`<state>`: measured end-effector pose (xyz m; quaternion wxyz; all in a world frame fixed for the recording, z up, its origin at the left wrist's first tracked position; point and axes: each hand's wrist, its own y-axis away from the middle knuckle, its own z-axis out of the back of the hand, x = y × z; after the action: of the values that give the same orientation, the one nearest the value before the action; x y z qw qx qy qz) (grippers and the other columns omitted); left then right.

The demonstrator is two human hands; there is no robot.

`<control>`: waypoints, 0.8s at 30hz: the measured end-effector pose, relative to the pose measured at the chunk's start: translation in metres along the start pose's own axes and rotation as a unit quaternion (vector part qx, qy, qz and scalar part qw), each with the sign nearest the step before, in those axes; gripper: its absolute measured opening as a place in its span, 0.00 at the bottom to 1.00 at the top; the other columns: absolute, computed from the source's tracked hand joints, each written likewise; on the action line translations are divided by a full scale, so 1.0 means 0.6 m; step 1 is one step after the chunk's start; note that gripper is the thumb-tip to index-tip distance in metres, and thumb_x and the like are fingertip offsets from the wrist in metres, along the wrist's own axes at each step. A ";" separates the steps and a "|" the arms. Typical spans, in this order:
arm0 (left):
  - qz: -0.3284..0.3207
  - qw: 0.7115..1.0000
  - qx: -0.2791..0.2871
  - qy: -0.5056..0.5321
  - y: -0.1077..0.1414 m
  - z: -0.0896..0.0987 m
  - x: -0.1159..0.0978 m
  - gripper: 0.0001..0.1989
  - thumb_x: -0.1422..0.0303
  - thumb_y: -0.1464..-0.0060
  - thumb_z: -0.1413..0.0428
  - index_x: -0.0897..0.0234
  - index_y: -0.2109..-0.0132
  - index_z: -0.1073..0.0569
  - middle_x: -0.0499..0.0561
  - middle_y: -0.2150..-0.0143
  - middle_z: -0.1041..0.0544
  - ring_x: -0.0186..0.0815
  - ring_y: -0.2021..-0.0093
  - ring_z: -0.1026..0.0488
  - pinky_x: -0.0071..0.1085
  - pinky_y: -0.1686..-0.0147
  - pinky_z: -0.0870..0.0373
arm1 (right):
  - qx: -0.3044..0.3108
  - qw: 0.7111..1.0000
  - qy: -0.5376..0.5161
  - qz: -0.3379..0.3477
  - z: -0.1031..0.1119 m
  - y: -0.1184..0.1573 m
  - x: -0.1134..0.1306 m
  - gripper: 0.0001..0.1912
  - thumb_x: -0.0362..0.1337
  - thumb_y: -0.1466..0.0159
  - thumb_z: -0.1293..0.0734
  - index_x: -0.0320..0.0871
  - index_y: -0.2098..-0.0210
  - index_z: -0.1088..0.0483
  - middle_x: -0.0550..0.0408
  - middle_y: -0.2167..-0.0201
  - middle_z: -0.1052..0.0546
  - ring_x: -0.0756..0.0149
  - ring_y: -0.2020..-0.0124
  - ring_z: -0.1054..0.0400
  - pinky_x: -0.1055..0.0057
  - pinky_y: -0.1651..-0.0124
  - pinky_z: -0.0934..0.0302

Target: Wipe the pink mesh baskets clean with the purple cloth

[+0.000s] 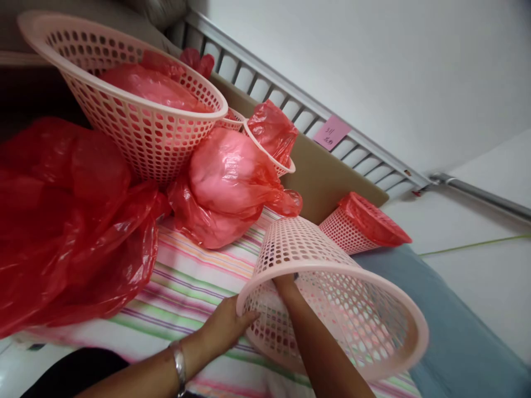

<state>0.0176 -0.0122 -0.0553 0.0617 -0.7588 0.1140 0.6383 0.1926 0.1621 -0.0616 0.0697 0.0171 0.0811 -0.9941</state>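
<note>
R hand (285, 282) partly hidden, L-edge bag (62, 232) cropped, note txt (329, 135) blurry

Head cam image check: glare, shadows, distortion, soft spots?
Head view: bright glints on the round red bag; head view: deep shadow under the upper-left basket, its rim looking stretched toward the corner, probably wide-angle distortion; head view: wall pale grey, little texture; head view: right hand dim, mostly hidden in the held basket.

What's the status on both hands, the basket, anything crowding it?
Left hand gripping rim of tipped pink basket. Right hand reaching inside, fingers hidden. Red-bagged bundle close by the basket's far end.
</note>
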 end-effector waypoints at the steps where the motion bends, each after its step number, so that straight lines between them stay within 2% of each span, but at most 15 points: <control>1: 0.017 1.000 -0.004 -0.010 0.000 -0.003 0.007 0.20 0.56 0.47 0.48 0.70 0.58 0.25 0.53 0.71 0.23 0.34 0.78 0.30 0.27 0.79 0.32 | 0.003 1.000 0.008 -0.001 0.006 0.007 0.002 0.16 0.32 0.38 0.44 0.45 0.55 0.30 0.47 0.57 0.24 0.54 0.49 0.36 0.58 0.45 0.47; 3: 0.044 0.999 -0.006 -0.022 -0.002 -0.008 0.018 0.23 0.53 0.46 0.51 0.70 0.59 0.26 0.50 0.77 0.27 0.29 0.87 0.37 0.24 0.88 0.40 | 0.008 1.000 0.025 -0.006 0.017 0.028 0.007 0.15 0.31 0.39 0.43 0.43 0.56 0.29 0.45 0.56 0.25 0.53 0.50 0.35 0.59 0.47 0.45; 5: 0.047 0.999 -0.003 -0.014 -0.003 -0.011 0.025 0.23 0.53 0.46 0.52 0.71 0.59 0.28 0.49 0.78 0.29 0.27 0.88 0.40 0.22 0.91 0.44 | 0.014 0.999 0.043 -0.012 0.029 0.062 0.014 0.15 0.29 0.42 0.42 0.40 0.57 0.29 0.42 0.58 0.25 0.52 0.54 0.33 0.60 0.52 0.43; 10: 0.042 0.999 -0.004 0.005 -0.005 -0.011 0.022 0.23 0.53 0.47 0.51 0.71 0.57 0.29 0.47 0.78 0.31 0.26 0.89 0.40 0.21 0.92 0.43 | 0.014 0.997 0.055 0.045 0.050 0.199 0.028 0.20 0.27 0.44 0.41 0.40 0.52 0.33 0.46 0.63 0.26 0.57 0.61 0.32 0.65 0.59 0.42; 13: 0.042 0.999 -0.005 0.005 -0.002 -0.010 0.017 0.23 0.52 0.48 0.50 0.71 0.59 0.29 0.45 0.80 0.33 0.27 0.88 0.39 0.21 0.91 0.42 | -0.011 0.995 0.004 0.096 0.055 0.286 0.029 0.16 0.29 0.45 0.39 0.43 0.56 0.33 0.49 0.65 0.27 0.59 0.63 0.34 0.66 0.60 0.43; 16: 0.026 1.000 -0.005 0.006 0.002 -0.010 0.015 0.23 0.51 0.47 0.50 0.70 0.64 0.29 0.44 0.82 0.33 0.27 0.87 0.39 0.21 0.89 0.42 | -0.044 0.988 -0.049 0.142 0.057 0.337 0.027 0.16 0.28 0.48 0.37 0.47 0.60 0.33 0.53 0.65 0.27 0.60 0.64 0.34 0.67 0.61 0.43; 19: 0.010 1.000 -0.016 -0.005 0.003 -0.009 0.012 0.21 0.53 0.47 0.50 0.70 0.65 0.27 0.47 0.80 0.29 0.29 0.83 0.36 0.23 0.85 0.40 | -0.056 0.985 -0.064 0.148 0.057 0.339 0.027 0.16 0.28 0.49 0.37 0.48 0.61 0.34 0.54 0.66 0.28 0.60 0.64 0.35 0.67 0.62 0.44; 24: -0.027 0.999 -0.033 -0.032 -0.002 -0.004 0.007 0.19 0.58 0.46 0.49 0.70 0.59 0.24 0.54 0.65 0.21 0.38 0.65 0.27 0.28 0.67 0.32 | -0.050 0.992 0.002 0.113 0.054 0.267 0.033 0.08 0.35 0.45 0.36 0.44 0.64 0.33 0.51 0.69 0.29 0.59 0.67 0.35 0.68 0.65 0.45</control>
<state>0.0206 -0.0121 -0.0590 0.0570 -0.7422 0.0702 0.6640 0.1950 -0.0025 -0.0557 0.1826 0.0249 0.1280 -0.9745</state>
